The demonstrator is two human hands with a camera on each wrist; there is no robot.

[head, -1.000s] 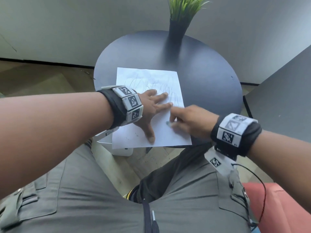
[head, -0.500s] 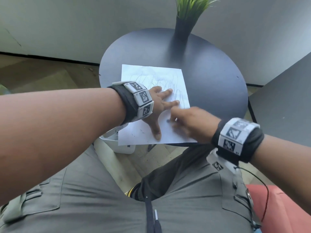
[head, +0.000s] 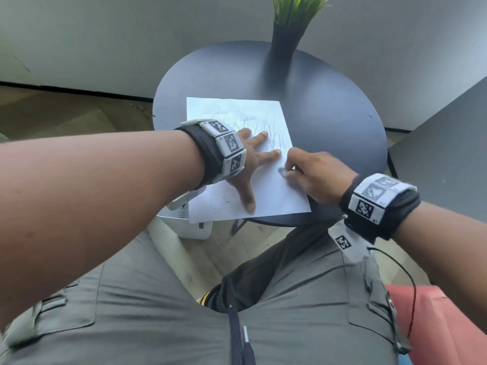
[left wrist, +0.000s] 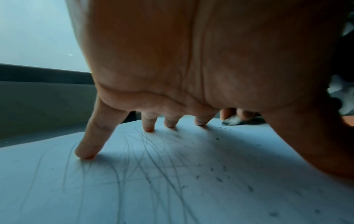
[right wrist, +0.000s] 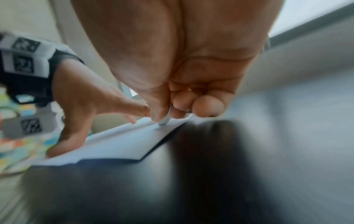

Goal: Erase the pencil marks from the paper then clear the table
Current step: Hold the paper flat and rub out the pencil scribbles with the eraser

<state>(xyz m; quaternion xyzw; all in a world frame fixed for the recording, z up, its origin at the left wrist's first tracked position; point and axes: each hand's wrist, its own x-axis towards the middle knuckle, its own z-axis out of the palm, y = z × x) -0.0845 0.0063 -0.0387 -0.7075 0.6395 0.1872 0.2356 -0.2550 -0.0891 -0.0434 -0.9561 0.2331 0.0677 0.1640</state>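
Observation:
A white sheet of paper (head: pixel 237 111) with grey pencil scribbles (left wrist: pixel 149 159) lies on the round dark table (head: pixel 329 127), its near left corner hanging over the edge. My left hand (head: pixel 250 164) lies flat on the sheet with fingers spread, fingertips (left wrist: pixel 86 153) pressing it down. My right hand (head: pixel 311 175) pinches a small white eraser (head: pixel 282 172), its smudged tip touching the paper near the right edge; the eraser (right wrist: pixel 164 119) shows between thumb and fingers in the right wrist view. Dark eraser crumbs (left wrist: pixel 218 178) dot the paper.
A dark vase with green grass-like plant (head: pixel 287 35) stands at the table's far side. A white bin (head: pixel 192 225) sits on the floor under the table's near left edge. A grey panel (head: pixel 448 143) rises on the right, a red seat (head: pixel 448 325) below it.
The right hand with the eraser has shifted slightly back and forth over the paper's right side. The left hand keeps pressing the sheet in the same place.

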